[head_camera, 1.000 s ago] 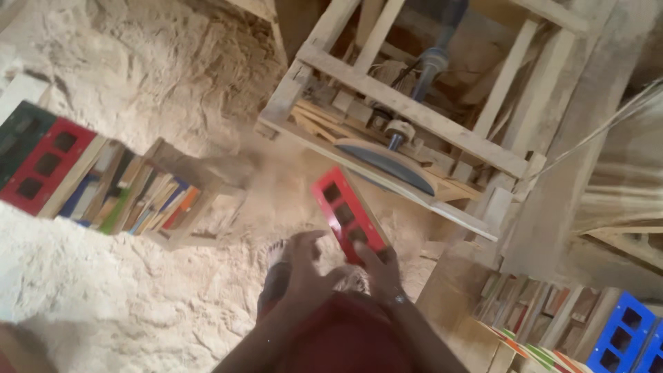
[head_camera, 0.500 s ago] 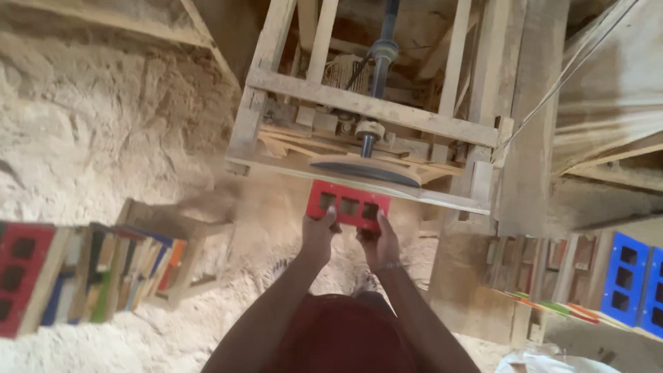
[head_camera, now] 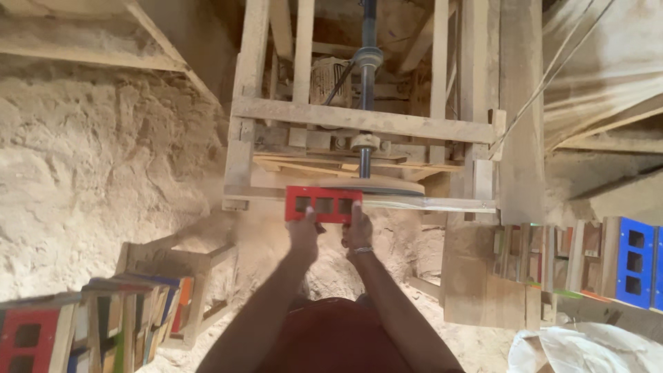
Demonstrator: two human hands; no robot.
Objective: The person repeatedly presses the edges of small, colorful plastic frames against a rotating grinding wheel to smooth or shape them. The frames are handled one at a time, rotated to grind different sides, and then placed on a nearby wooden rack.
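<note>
Both hands hold a red wooden piece (head_camera: 323, 204) with three square holes. My left hand (head_camera: 303, 233) grips its lower left edge and my right hand (head_camera: 358, 231), with a bracelet at the wrist, grips its lower right edge. The piece is level and pressed up against the flat sanding disc (head_camera: 387, 186) on a vertical metal shaft (head_camera: 367, 90). Disc and shaft sit inside a rough wooden frame (head_camera: 359, 121).
Sawdust heaps (head_camera: 103, 173) cover the ground at left. A wooden stand (head_camera: 179, 266) holds a row of painted pieces (head_camera: 90, 324) at lower left. More pieces, one blue (head_camera: 634, 261), stand at right. A white sack (head_camera: 587, 349) lies at bottom right.
The red piece went from a one-handed tilted hold to a level two-handed hold and rose against the disc. The view swung to face the machine squarely.
</note>
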